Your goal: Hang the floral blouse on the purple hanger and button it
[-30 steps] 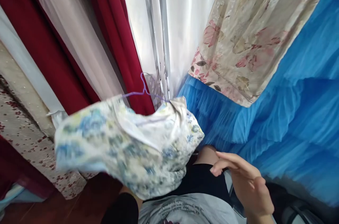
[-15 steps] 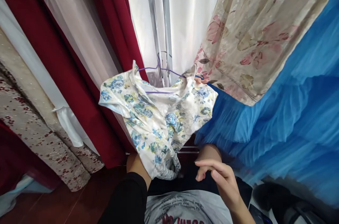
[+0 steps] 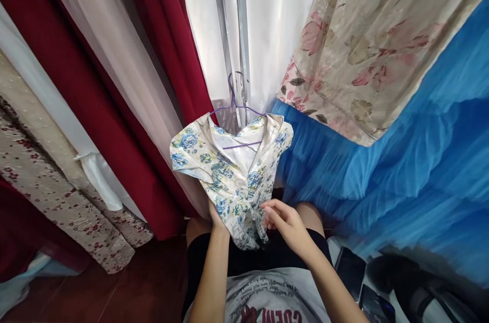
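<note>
A short-sleeved white blouse point(image 3: 229, 170) with blue and green flowers hangs on a purple wire hanger point(image 3: 248, 108) in front of me. Its hem looks gathered and bunched. The hanger's hook is up by the metal uprights; whether it is caught on them I cannot tell. My left hand point(image 3: 216, 217) is at the blouse's lower left side, its fingers hidden behind the cloth. At the lower right edge, my right hand point(image 3: 284, 218) has curled fingers and thumb closed on the fabric.
Dark red cloth point(image 3: 153, 206) and pale lengths hang on the left. White cloth point(image 3: 278, 22) hangs behind the metal uprights point(image 3: 241, 32). To the right are a beige floral cloth point(image 3: 367, 78) and ruffled blue tulle point(image 3: 412, 180). Dark phone-like objects point(image 3: 349, 269) lie at lower right.
My left hand has drawn back from the blouse's right shoulder to its lower left side. My right hand has moved left and up onto its edge. The blouse now hangs straighter and narrower.
</note>
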`<state>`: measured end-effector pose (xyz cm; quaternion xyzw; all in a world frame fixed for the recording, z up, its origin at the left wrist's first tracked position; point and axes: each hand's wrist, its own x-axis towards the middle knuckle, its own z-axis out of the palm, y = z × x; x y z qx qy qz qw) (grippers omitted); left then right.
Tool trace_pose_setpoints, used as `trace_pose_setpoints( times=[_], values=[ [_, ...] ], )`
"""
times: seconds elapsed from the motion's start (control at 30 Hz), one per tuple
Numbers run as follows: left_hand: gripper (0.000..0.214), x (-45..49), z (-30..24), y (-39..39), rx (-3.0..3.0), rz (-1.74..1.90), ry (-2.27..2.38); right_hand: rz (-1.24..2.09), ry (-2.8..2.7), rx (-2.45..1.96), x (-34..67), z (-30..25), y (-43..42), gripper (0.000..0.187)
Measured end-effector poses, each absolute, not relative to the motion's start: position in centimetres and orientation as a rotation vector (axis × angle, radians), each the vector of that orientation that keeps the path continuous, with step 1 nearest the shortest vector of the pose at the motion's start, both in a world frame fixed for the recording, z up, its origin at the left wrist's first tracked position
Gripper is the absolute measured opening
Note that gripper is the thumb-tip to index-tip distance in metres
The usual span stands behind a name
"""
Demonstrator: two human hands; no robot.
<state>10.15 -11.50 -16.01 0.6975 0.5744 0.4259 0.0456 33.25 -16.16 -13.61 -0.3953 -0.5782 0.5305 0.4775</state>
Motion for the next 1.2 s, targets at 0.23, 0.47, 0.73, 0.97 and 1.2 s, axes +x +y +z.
trace_pose_setpoints(
  times=[0.23, 0.47, 0.73, 0.97, 1.2],
  values=[
    [0.07, 12.5, -13.4, -11.2, 1.086, 1.631, 1.114, 0.953, -1.573, -1.141, 28.9, -11.5, -9.3, 0.033],
    [0.059, 12.7, -14.1, -11.1, 1.003, 1.62, 1.229, 1.037, -1.615, -0.957, 27.9, -11.0, -8.8, 0.034],
    [0.048, 11.3, -15.7, -10.9, 1.192, 2.316, 1.592, 1.144, -1.228, -0.99, 28.3, -12.5, -10.7, 0.042],
    [0.01, 14.8, -15.2, -11.6, 1.866, 1.64, 1.312, 1.241, -1.246, -0.88, 27.3, -12.3, -12.1, 0.031],
    [0.015, 15.2, -14.9, -11.8, 1.912, 1.557, 1.288, 1.3, -1.181, -0.899, 27.7, -7.7, -9.6, 0.029]
  ],
)
